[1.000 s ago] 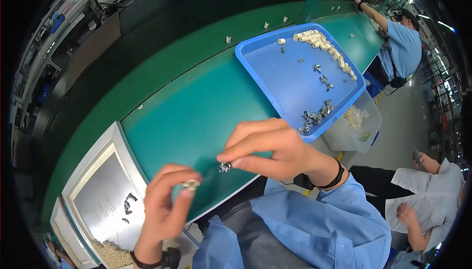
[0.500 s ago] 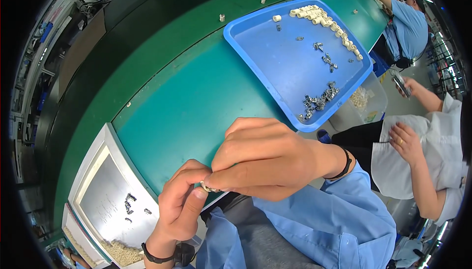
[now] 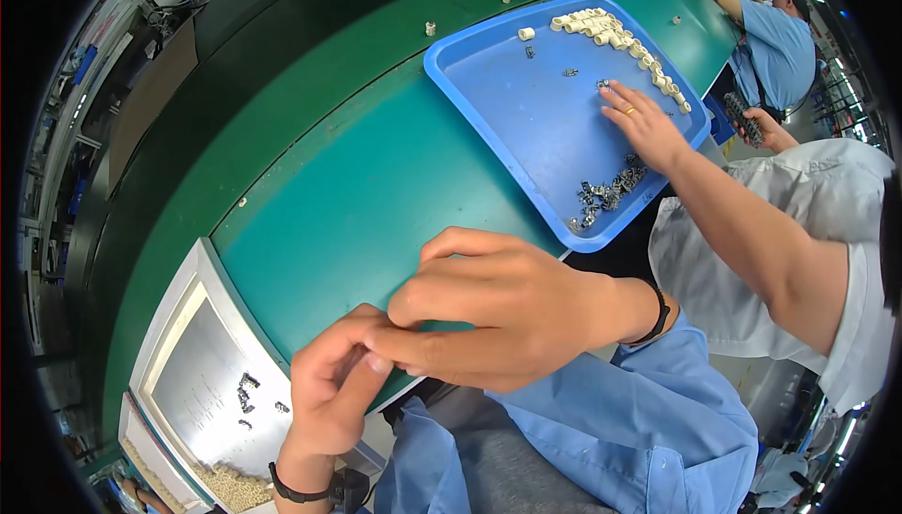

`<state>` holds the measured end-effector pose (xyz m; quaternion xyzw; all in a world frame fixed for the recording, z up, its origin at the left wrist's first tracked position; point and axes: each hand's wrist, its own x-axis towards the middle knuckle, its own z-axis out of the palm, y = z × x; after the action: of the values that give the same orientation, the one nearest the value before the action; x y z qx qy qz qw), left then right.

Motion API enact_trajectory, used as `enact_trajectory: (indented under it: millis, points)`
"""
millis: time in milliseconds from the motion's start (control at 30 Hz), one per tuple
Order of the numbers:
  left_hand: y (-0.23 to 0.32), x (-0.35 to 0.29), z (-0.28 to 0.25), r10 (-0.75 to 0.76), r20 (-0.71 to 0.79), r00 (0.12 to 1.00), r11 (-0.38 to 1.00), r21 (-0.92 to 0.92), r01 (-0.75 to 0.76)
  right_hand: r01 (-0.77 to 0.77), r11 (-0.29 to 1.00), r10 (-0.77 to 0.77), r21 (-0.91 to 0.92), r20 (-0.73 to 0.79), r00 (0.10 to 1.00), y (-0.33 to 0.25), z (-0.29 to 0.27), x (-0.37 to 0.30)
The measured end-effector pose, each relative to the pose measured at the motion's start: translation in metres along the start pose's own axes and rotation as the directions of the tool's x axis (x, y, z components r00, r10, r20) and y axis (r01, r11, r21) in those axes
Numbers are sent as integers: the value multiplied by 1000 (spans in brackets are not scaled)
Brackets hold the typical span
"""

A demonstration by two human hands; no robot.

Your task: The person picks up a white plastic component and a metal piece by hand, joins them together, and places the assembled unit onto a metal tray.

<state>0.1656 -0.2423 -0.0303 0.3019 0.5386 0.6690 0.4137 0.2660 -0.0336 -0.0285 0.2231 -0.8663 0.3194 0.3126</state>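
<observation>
In front of my body, above the near edge of the green bench, my left hand (image 3: 338,378) and my right hand (image 3: 498,317) meet fingertip to fingertip. Both are closed in a pinch, and the fingers hide whatever lies between them. Beyond my right hand is a blue tray (image 3: 526,152). Cream-coloured short sleeves (image 3: 615,37) line its far right side, and a heap of small metal clips (image 3: 606,196) lies in its near corner. A co-worker's hand (image 3: 644,124) reaches in over a few clips near the middle.
At lower left stands a white-framed tray (image 3: 211,265) with dark metal pieces (image 3: 246,392) and small cream pieces (image 3: 235,488). Several small pieces, one a white cylinder (image 3: 430,29), stand along the green strip (image 3: 319,91). The co-worker's other hand holds dark metal parts (image 3: 742,119).
The co-worker has leaned in and put a hand into the blue tray. My fingers have shifted slightly, covering the small cream and metallic part that showed between them before.
</observation>
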Motion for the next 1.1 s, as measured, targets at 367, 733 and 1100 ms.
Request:
enact_trajectory:
  millis: [367,733,1100]
  points:
    - [-15,92,-114,153,-252,956,874,486,-12,-376,855,432,-358,89,897,41,-33,-58]
    - [-78,247,-248,294,-310,904,642,765,54,-638,625,658,-451,-136,741,11,-43,-134]
    - [-87,267,-215,302,-253,919,613,790,16,-761,422,799,-493,-194,569,33,-68,-131]
